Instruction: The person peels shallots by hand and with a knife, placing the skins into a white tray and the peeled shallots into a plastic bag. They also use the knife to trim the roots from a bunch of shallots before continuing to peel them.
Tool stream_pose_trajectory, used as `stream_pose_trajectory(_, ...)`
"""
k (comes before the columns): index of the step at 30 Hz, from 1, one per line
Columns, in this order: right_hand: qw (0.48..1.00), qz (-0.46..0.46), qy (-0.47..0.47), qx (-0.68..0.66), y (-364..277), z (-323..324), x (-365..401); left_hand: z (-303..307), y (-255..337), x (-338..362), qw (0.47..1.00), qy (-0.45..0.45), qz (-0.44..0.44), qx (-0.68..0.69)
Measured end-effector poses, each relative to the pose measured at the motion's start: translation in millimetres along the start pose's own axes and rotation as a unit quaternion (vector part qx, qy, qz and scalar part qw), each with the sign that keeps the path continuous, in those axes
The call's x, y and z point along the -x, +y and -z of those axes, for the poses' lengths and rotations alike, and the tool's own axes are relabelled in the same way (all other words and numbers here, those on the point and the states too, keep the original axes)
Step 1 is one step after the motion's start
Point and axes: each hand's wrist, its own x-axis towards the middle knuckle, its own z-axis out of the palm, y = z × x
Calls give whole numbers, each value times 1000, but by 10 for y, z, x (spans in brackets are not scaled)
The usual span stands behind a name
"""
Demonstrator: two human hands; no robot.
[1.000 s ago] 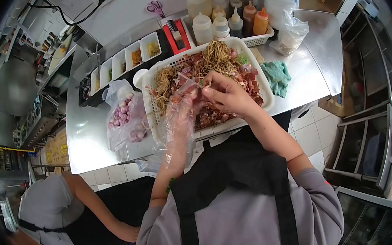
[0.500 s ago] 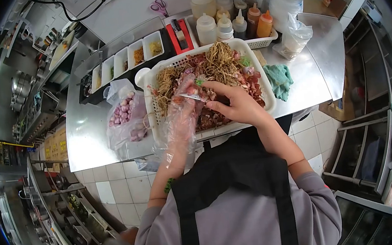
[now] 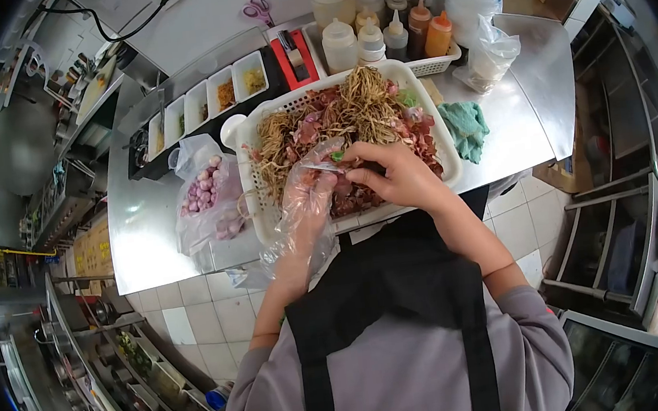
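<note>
Table (image 3: 149, 248): steel, before you
Basket (image 3: 245, 166): white, heaped with peelings (image 3: 424, 145) and roots (image 3: 365, 89)
Left hand (image 3: 311, 187): plastic-gloved, curled; hold unclear
Right hand (image 3: 394, 171): bare, finger and thumb narrow; hold unclear
Green bit (image 3: 337, 156): between your hands, over the basket

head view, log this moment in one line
left hand: in clear plastic, held item unclear | right hand: bare, near left hand | white basket: below hands, holds brown strands, reddish skins | pink bulbs: bagged

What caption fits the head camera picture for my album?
Gloved left hand, bare right hand, over a basket of skins and roots, bagged bulbs beside it.
</note>
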Motion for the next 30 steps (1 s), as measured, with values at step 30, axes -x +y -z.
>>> stream_pose_trajectory(30,980,-29,-1,-197,-42,-49,-41,102,-4,-65,964,122,68,226)
